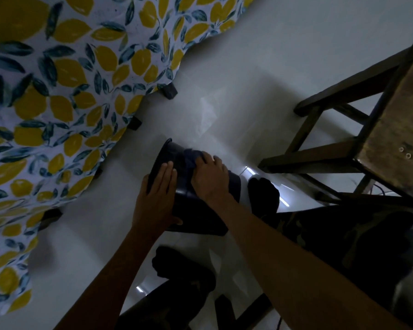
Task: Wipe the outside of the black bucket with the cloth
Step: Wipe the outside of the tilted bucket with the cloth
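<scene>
- The black bucket [177, 160] lies tipped on the white floor [248, 67], between the person's feet
- Left hand [156, 196] lies flat on its side, fingers [167, 172] straight and together
- Right hand [209, 177] presses a dark cloth [188, 160] onto the bucket wall, fingers curled over it
- A lemon-print tablecloth [57, 91] hangs beside; a wooden stool [367, 115] stands at the right

The black bucket [200, 210] looks like smooth plastic with a dull sheen, and the dark cloth [188, 160] on it is soft and matt. The pale floor [260, 91] is glossy, throwing back light streaks. The stool [379, 129] on the right is dark, worn wood. The lemon-printed fabric [57, 91] on the left looks matt.
</scene>
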